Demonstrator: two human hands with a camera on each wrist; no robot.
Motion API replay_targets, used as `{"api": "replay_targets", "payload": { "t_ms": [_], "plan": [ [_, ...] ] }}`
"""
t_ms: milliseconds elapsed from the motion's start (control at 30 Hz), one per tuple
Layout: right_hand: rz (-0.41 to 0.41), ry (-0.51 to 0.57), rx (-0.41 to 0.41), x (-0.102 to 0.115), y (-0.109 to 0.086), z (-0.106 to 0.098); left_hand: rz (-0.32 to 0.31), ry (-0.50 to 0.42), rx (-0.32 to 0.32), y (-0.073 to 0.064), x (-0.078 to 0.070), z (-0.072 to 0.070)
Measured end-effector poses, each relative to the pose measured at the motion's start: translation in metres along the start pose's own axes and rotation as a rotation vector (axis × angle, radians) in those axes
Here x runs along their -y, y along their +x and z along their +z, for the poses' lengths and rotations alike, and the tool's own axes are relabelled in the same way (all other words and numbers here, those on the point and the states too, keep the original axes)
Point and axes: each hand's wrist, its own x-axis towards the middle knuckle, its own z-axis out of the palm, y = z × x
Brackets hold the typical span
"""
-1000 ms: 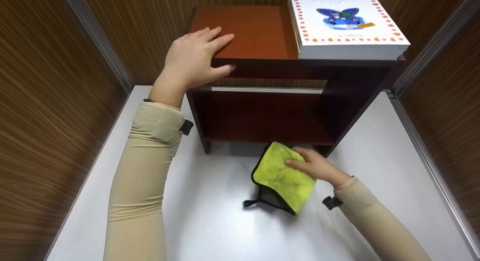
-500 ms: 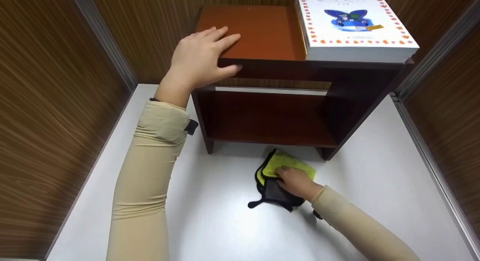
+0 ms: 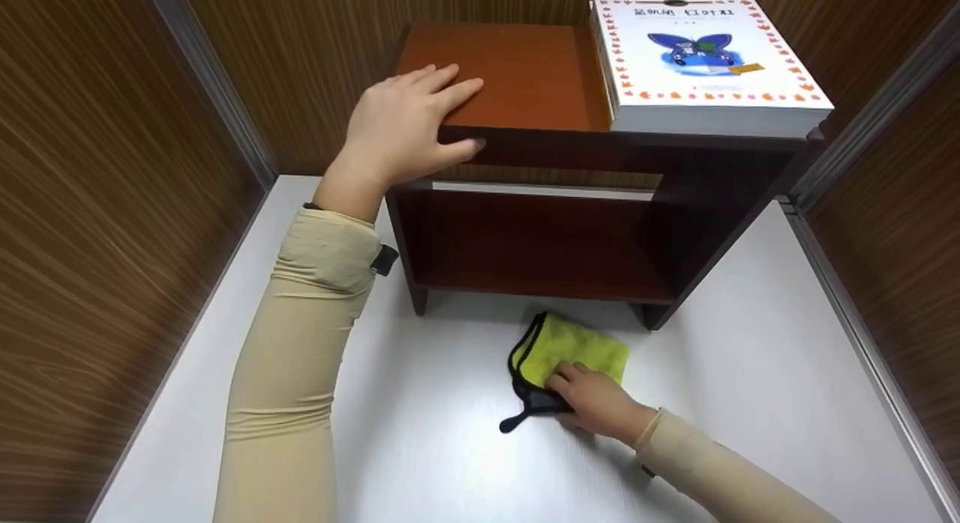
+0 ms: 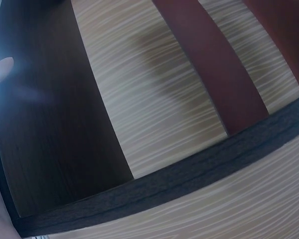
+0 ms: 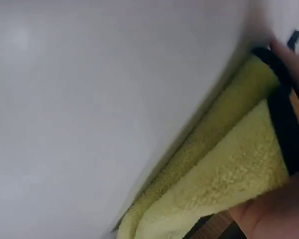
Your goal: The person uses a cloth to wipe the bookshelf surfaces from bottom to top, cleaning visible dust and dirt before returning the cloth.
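My left hand rests on the left front corner of a reddish-brown wooden stand, fingers spread over its top and thumb at the front edge. In the left wrist view, the stand's dark side panel fills the left, with only a bit of hand showing. On the white floor in front of the stand lies a yellow-green cloth with black trim, folded over, a dark loop sticking out at its left. My right hand grips its near edge. Close up, the fold of the cloth shows between thumb and fingers.
Thick white books with a butterfly cover lie on the stand's right half. A lower shelf spans its legs. Wood-grain walls enclose the white floor at left, right and back.
My right hand has shifted from the cloth's far right side to its near edge. The cloth has been turned over and lies lower, more folded. My left hand stays on the stand.
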Motion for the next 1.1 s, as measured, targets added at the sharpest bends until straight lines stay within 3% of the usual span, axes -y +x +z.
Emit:
{"api": "replay_targets", "payload": {
  "t_ms": [100,267,333,433,667,767,933,1033,1100],
  "plan": [
    [0.082,0.072,-0.047,-0.004,0.004,-0.001,-0.002,0.001,0.0,0.001,0.001,0.002],
    [0.408,0.288,-0.192,-0.012,0.012,-0.013,0.01,-0.01,-0.001,0.003,0.0,0.007],
    [0.478,0.315,-0.265,-0.013,0.016,-0.018,0.014,-0.01,-0.004,0.003,0.001,0.008],
    [0.422,0.272,-0.272,-0.008,0.022,-0.015,0.014,-0.007,-0.011,0.004,0.002,0.007],
    [0.28,0.086,0.194,0.007,0.023,0.008,0.016,-0.008,-0.018,0.007,0.003,0.01],
    [0.137,0.032,0.227,-0.001,0.022,0.008,0.021,-0.016,-0.024,0.009,0.003,0.013],
    [-0.101,0.13,0.307,-0.014,0.019,0.008,0.021,-0.012,-0.019,0.009,0.005,0.015],
    [-0.106,0.249,0.347,-0.016,0.018,0.008,0.029,-0.003,-0.019,0.009,0.005,0.018],
    [-0.063,0.311,0.314,-0.015,0.018,0.006,0.036,0.029,-0.062,0.007,0.004,0.022]
  ]
}}
